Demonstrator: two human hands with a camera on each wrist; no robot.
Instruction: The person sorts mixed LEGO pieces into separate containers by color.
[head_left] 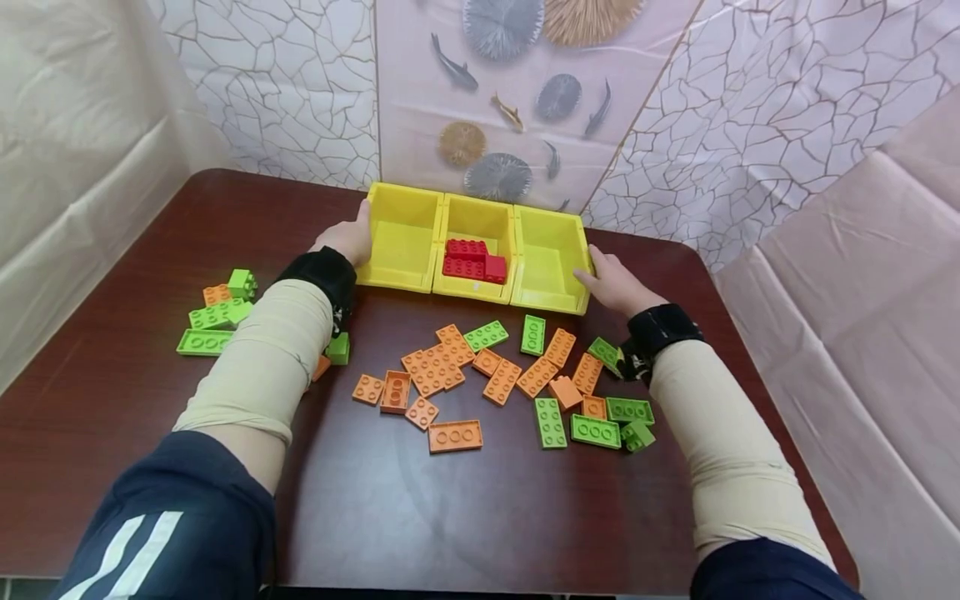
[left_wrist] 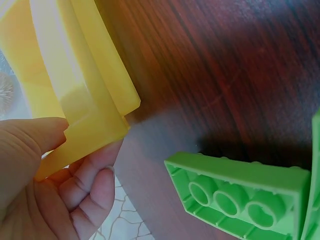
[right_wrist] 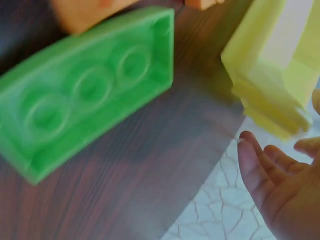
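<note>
A yellow three-compartment bin point(head_left: 401, 279) stands at the back of the table, with several red building blocks point(head_left: 465, 267) in its middle compartment. My left hand point(head_left: 348, 240) grips the bin's left end; the left wrist view shows the thumb point(left_wrist: 50, 132) on the rim and the fingers curled behind the wall. At the right end is my right hand point(head_left: 618, 283), its thumb by the rim. The right wrist view shows that hand's fingers point(right_wrist: 255, 167) spread just off the bin's end wall point(right_wrist: 270, 112).
Orange blocks point(head_left: 435, 369) and green blocks point(head_left: 551, 423) lie scattered over the table point(head_left: 360, 517) in front of the bin. More green blocks point(head_left: 217, 315) lie left of my left forearm. A patterned cloth wall point(head_left: 300, 100) rises behind the table.
</note>
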